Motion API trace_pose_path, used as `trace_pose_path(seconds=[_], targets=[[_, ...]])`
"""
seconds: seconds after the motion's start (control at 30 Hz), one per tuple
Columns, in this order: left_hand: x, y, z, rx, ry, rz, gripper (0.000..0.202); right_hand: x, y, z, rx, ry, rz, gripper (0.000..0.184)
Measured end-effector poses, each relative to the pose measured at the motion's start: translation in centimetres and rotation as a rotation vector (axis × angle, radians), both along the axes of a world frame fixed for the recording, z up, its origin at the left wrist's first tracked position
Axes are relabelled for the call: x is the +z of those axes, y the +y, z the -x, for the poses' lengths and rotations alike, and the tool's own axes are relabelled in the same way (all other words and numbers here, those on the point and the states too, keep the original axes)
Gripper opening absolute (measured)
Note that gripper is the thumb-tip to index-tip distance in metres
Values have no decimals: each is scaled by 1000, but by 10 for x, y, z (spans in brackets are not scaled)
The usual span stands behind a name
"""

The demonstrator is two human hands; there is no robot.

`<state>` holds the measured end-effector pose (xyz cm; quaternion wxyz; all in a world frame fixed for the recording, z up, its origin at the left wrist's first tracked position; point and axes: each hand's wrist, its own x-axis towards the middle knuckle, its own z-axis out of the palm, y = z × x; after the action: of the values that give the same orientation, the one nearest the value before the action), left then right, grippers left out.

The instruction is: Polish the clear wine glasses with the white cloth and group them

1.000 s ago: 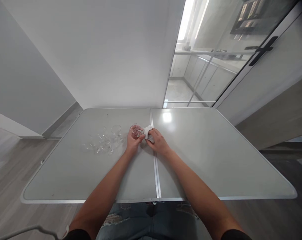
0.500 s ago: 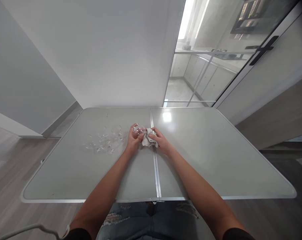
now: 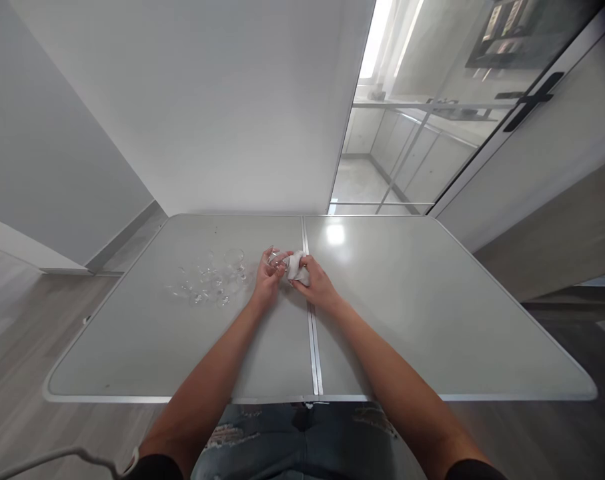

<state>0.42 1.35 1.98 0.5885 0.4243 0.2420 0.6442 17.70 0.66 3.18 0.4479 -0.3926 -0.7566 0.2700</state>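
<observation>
My left hand (image 3: 268,279) is closed around a clear drinking glass (image 3: 277,257) near the middle of the table. A bunched white cloth (image 3: 297,265) is gripped in my right hand (image 3: 320,283) and pressed against the right end of that glass. Cloth and fingers hide part of the glass, so its full shape cannot be made out. To the left of my left hand, several clear glasses (image 3: 222,280) are grouped close together on the tabletop; their outlines are faint and overlap.
The pale table (image 3: 412,320) has a metal rim and a metal seam (image 3: 313,347) down its middle. A white wall (image 3: 222,133) rises behind its far edge. At the right back is a glazed door with a black handle (image 3: 532,100). A grey cable (image 3: 62,455) shows at lower left.
My right hand has turned and drawn the cloth more tightly around the end of the glass. The glass has tilted slightly in my left hand. The grouped glasses stay put.
</observation>
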Motion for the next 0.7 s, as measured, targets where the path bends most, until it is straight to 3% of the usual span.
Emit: trace_pose_path(seconds=[0.07, 0.13, 0.23, 0.33, 0.47, 0.53, 0.6, 0.7], targets=[[0, -1, -1, -12, 11, -4, 63, 0, 1, 1, 11, 142, 244, 50], [0, -2, -1, -33, 22, -3, 63, 3, 1, 0, 96, 249, 469, 49], [0, -3, -1, -65, 32, -13, 65, 7, 2, -2, 201, 367, 629, 42], [-1, -2, -1, -33, 41, -33, 62, 8, 2, -3, 131, 304, 529, 39], [-2, 0, -2, 68, 72, -36, 61, 7, 1, -3, -50, -95, 84, 32], [-1, -1, -2, 78, 79, -23, 63, 8, 0, -2, -89, -227, -53, 29], [1, -2, -2, 64, 73, -9, 62, 10, -2, 0, -96, -186, 19, 33], [3, -4, -2, -13, 61, 20, 60, 12, -4, 1, 71, 155, 441, 38]])
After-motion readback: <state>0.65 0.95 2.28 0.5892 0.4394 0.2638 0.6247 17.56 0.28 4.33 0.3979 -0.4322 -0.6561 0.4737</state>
